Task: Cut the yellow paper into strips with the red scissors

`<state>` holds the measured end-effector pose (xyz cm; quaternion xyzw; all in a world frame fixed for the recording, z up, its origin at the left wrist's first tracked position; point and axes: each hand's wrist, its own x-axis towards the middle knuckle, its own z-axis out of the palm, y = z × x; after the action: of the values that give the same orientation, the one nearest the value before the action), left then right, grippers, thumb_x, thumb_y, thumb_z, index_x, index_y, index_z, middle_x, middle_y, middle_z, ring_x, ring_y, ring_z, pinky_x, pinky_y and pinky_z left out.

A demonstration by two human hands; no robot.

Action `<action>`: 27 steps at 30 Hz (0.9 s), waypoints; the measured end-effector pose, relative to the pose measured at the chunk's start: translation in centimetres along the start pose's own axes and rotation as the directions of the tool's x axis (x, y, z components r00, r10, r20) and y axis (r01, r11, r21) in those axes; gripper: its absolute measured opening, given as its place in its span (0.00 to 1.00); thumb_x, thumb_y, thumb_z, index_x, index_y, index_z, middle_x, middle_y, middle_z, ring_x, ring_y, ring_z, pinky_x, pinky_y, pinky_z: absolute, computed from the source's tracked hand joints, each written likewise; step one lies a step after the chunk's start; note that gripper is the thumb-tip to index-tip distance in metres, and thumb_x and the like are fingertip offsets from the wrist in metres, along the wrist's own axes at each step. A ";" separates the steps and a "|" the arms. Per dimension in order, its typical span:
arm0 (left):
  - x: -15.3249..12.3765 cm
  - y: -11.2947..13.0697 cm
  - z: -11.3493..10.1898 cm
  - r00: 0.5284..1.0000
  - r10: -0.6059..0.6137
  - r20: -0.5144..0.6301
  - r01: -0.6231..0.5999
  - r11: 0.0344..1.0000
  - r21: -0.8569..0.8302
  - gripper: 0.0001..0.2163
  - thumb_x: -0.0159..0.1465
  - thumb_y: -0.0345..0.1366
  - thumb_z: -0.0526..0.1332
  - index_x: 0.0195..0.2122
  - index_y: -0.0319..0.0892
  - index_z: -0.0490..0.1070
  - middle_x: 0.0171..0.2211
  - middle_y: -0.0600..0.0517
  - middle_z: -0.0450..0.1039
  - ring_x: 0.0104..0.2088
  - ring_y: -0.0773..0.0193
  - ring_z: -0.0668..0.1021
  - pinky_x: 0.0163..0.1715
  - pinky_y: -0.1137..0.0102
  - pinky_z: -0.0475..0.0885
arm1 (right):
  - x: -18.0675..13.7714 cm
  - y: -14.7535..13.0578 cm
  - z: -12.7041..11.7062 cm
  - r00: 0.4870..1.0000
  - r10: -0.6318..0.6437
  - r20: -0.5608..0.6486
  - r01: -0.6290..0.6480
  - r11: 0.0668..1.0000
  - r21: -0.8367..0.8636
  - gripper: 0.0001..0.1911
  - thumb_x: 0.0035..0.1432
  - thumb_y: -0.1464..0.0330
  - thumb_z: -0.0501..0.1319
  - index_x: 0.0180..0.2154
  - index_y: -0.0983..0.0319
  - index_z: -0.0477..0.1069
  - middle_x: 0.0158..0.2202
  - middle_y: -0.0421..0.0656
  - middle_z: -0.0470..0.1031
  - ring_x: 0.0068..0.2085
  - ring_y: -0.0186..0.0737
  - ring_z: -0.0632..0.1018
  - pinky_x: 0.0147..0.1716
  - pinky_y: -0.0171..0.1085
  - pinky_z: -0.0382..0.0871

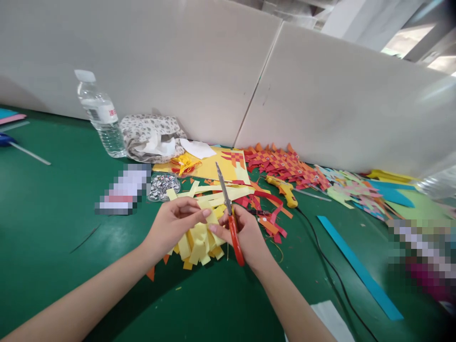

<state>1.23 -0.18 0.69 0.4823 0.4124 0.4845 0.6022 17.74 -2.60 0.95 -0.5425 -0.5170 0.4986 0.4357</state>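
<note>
My left hand [173,223] pinches a pale yellow paper strip [211,214] between thumb and fingertips. In my right hand [249,237] is a pair of scissors [232,227] with red-orange handles. Their blades point up and away from me, and my right thumb touches the same strip's lower end. Under both hands lies a heap of cut yellow paper strips [199,244] on the green table [213,311]. Longer yellow strips [233,192] lie just beyond the hands. Some of my right fingers are hidden behind the scissors and the paper.
A yellow glue gun [283,190] with a black cord lies to the right, near a blue strip [359,266]. Behind are woven red-orange paper fish [285,166], a bag of googly eyes [164,186], a water bottle [101,116] and a patterned cloth tissue holder [153,128] against a partition.
</note>
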 end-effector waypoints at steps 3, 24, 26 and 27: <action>-0.1 0.0 -0.1 1.000 -0.004 0.001 0.004 1.000 0.004 0.08 0.50 0.34 0.69 0.26 0.42 0.69 0.20 0.58 0.75 0.24 0.71 0.78 0.23 0.80 0.69 | 0.0 -0.2 0.1 1.000 0.020 -0.021 -0.020 1.000 0.003 0.20 0.34 0.66 0.71 0.26 0.60 0.61 0.23 0.34 0.66 0.24 0.30 0.66 0.25 0.32 0.62; -0.2 0.3 -0.1 1.000 -0.021 0.000 0.021 0.998 0.051 0.07 0.52 0.38 0.67 0.24 0.42 0.70 0.20 0.58 0.74 0.23 0.69 0.78 0.21 0.79 0.65 | 0.0 -0.5 0.2 1.000 0.027 -0.012 -0.026 0.999 0.048 0.21 0.33 0.68 0.73 0.25 0.61 0.61 0.21 0.32 0.65 0.23 0.29 0.64 0.23 0.30 0.59; -0.1 0.2 -0.1 1.000 -0.025 0.001 0.025 0.998 0.053 0.07 0.52 0.37 0.67 0.24 0.42 0.70 0.20 0.58 0.73 0.23 0.69 0.78 0.20 0.79 0.64 | 0.0 -0.4 0.1 1.000 0.026 -0.012 -0.025 0.998 0.049 0.21 0.33 0.68 0.73 0.25 0.61 0.61 0.21 0.32 0.65 0.23 0.28 0.63 0.23 0.30 0.58; -0.1 0.2 -0.2 1.000 -0.026 0.000 0.026 0.998 0.053 0.07 0.51 0.36 0.67 0.24 0.42 0.70 0.20 0.58 0.73 0.23 0.69 0.78 0.20 0.79 0.64 | 0.0 -0.3 0.2 1.000 0.025 -0.010 -0.025 0.999 0.048 0.21 0.33 0.68 0.73 0.25 0.61 0.61 0.21 0.32 0.65 0.23 0.28 0.63 0.23 0.30 0.58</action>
<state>1.01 -0.26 0.90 0.4930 0.4310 0.4651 0.5957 17.55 -2.54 1.25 -0.5410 -0.4958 0.5133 0.4451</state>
